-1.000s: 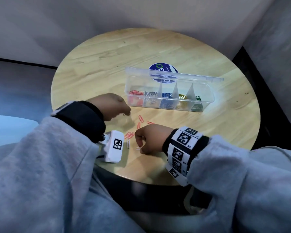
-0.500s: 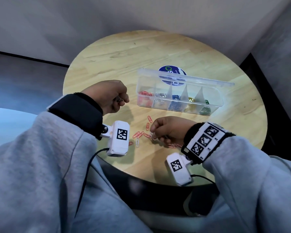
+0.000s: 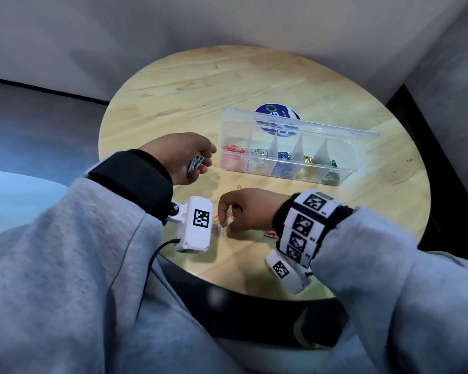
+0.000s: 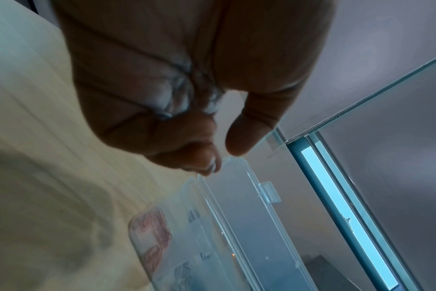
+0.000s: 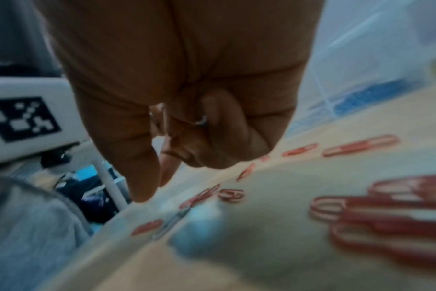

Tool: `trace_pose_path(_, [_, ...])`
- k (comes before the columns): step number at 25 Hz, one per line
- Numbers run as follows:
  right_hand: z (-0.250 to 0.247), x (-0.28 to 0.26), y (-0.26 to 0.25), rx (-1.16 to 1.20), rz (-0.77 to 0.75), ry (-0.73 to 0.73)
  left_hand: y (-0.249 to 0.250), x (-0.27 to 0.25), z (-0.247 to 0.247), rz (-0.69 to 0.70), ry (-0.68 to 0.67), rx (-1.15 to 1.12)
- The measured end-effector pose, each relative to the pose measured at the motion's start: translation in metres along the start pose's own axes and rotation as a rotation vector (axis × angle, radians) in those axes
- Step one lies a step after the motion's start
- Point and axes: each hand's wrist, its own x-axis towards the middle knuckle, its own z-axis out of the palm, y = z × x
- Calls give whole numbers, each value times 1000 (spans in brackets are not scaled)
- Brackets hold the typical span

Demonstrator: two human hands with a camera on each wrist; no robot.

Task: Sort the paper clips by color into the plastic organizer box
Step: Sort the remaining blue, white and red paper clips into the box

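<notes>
Nearest, the right hand pinches a silver clip above another silver clip among red clips on the table; farther, the left hand cups silver clips beside the box.

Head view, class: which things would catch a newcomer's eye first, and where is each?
The clear organizer box stands open in the middle of the round table, its compartments showing red, silver, blue, yellow and green clips. The left hand holds a bunch of silver clips left of the box. Nearer the table's front edge, the right hand reaches down among loose red clips.
</notes>
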Motion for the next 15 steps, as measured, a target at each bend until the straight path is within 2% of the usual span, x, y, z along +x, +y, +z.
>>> trace_pose_path(3, [5,7,-6,-209,-27,-40,-2,2,2,14,-3,35])
trace_pose_path(8, [8,15,-5,-306,-22,-3,-4,4,4,37,-26,76])
trace_pose_path(12, [7,13,0,-304,36,-58,-4,5,5,35,-24,90])
trace_pose_path(15, [4,5,8,-167,109,-65,-4,7,5,35,-29,77])
